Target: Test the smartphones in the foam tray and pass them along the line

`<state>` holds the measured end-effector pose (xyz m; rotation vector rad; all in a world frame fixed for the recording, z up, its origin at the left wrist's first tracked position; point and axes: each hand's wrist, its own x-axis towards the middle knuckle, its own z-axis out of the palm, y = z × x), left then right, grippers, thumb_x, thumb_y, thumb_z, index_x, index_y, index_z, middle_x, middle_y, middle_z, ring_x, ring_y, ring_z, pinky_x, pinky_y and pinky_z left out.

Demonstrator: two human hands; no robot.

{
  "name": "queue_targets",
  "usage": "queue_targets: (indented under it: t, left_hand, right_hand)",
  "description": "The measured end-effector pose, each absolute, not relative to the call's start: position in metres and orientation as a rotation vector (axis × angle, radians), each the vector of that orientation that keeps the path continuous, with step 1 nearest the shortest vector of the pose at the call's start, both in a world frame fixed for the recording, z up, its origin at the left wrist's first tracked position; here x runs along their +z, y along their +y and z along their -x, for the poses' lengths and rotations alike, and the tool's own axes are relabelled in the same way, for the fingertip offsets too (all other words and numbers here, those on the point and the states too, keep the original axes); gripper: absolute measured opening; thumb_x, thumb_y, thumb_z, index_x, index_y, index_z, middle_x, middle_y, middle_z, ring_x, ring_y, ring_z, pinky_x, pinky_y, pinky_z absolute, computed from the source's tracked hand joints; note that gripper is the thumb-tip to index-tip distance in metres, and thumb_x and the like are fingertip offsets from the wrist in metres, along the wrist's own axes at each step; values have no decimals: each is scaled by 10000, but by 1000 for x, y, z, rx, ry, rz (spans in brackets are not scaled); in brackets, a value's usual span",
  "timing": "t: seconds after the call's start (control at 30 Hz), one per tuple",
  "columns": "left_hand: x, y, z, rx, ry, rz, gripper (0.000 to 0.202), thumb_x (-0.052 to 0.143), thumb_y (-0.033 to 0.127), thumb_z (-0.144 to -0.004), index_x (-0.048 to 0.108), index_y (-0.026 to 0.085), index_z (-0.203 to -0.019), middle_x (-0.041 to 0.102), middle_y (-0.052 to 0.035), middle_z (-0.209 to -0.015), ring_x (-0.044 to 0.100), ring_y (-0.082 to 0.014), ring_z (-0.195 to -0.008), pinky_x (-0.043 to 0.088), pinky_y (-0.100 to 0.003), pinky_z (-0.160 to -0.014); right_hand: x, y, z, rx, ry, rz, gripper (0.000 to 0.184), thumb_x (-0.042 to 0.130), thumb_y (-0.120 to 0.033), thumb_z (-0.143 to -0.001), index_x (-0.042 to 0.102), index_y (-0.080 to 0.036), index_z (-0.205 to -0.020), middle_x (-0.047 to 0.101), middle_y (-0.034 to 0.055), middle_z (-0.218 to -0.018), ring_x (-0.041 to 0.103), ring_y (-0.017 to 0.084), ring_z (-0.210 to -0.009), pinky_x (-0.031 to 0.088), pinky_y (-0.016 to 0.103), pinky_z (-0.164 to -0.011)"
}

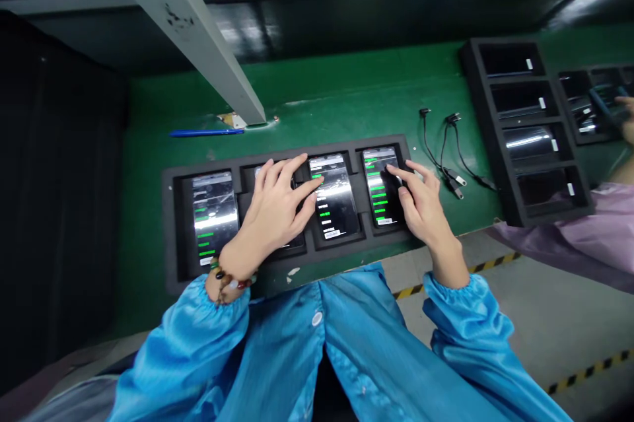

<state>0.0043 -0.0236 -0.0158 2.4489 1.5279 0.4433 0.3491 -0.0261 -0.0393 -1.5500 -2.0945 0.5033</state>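
Observation:
A black foam tray (171,224) lies on the green bench and holds several phones with lit screens showing green bars. My left hand (275,211) lies spread over the second phone, its forefinger touching the screen of the third phone (337,201). My right hand (421,204) hovers at the right end, forefinger stretched onto the screen of the fourth phone (379,187). The first phone (212,214) at the left is untouched. Both hands hold nothing. A bead bracelet sits on my left wrist.
Loose black cables (448,151) lie right of the tray. A second black foam tray (525,128) with dark phones stands further right, beside a co-worker's purple sleeve (584,230) and hand (628,118). A blue pen (205,133) lies behind; a grey beam (198,32) slants overhead.

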Motion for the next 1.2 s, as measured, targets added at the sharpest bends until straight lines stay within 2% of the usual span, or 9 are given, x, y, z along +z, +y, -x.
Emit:
queue_targets:
  t: [0.1,0.2,0.33,0.43,0.53,0.67,0.87,1.07,1.2]
  left_hand:
    - [-11,-33,16,528,1584,-2392,424,485,336,-1134,765,294,-1450,493,-135,-1716,482,-378,-1521,315,-694,-1327]
    - [-6,-49,44,586,1682,-2310,394,505,334,-1128,817,292,-1365,523,-129,-1688,473,-400,-1513,346,-699,-1290]
    - [-8,-64,66,511,1717,-2268,370,530,368,-1119,872,306,-1245,538,-102,-1681,480,-427,-1490,359,-711,-1262]
    - [-12,-63,66,422,1780,-2241,401,514,403,-1119,842,311,-1329,499,-114,-1709,461,-448,-1507,359,-727,-1257]
    - [-14,-58,61,390,1851,-2226,461,470,410,-1127,785,277,-1437,450,-158,-1731,429,-464,-1542,333,-740,-1279]
    - [-14,-56,62,457,1823,-2258,427,488,392,-1117,809,299,-1383,453,-131,-1732,422,-452,-1552,316,-737,-1300]
    - [-16,-53,62,465,1827,-2241,412,507,380,-1107,794,326,-1398,469,-126,-1709,435,-458,-1526,342,-756,-1273]
    - [-16,-52,59,464,1835,-2226,438,488,374,-1112,755,306,-1452,459,-142,-1721,430,-460,-1536,342,-748,-1277]
    - [-15,-56,63,505,1813,-2228,413,513,378,-1108,778,329,-1421,461,-110,-1733,432,-448,-1543,329,-722,-1290]
  right_hand:
    - [-36,-32,-352,477,-2063,1507,446,449,-289,-1141,654,-332,-1535,705,70,-1529,523,347,-1562,395,625,-1265]
    - [-34,-36,-355,464,-2077,1460,397,455,-266,-1142,731,-348,-1415,776,53,-1386,604,327,-1486,410,601,-1241]
    - [-36,-26,-353,480,-2115,1546,427,431,-290,-1146,692,-319,-1483,723,95,-1471,551,349,-1538,397,628,-1234]
    - [-37,-15,-349,484,-2121,1560,465,431,-299,-1139,631,-307,-1559,685,103,-1541,491,357,-1588,388,632,-1244]
    - [-36,-14,-350,466,-2097,1507,449,438,-283,-1134,657,-328,-1523,712,73,-1513,510,340,-1575,386,607,-1255]
    - [-34,-24,-355,459,-2105,1478,409,437,-262,-1137,718,-353,-1420,795,39,-1359,584,323,-1504,373,605,-1247]
    - [-41,-15,-352,460,-2107,1593,468,408,-319,-1144,634,-336,-1555,698,98,-1514,505,363,-1573,376,660,-1247]
    - [-40,0,-347,460,-2114,1551,466,423,-325,-1143,598,-328,-1575,651,82,-1599,475,359,-1595,375,650,-1269]
    - [-33,-12,-349,416,-2084,1477,417,443,-272,-1137,671,-349,-1478,746,43,-1478,540,331,-1554,386,616,-1259]
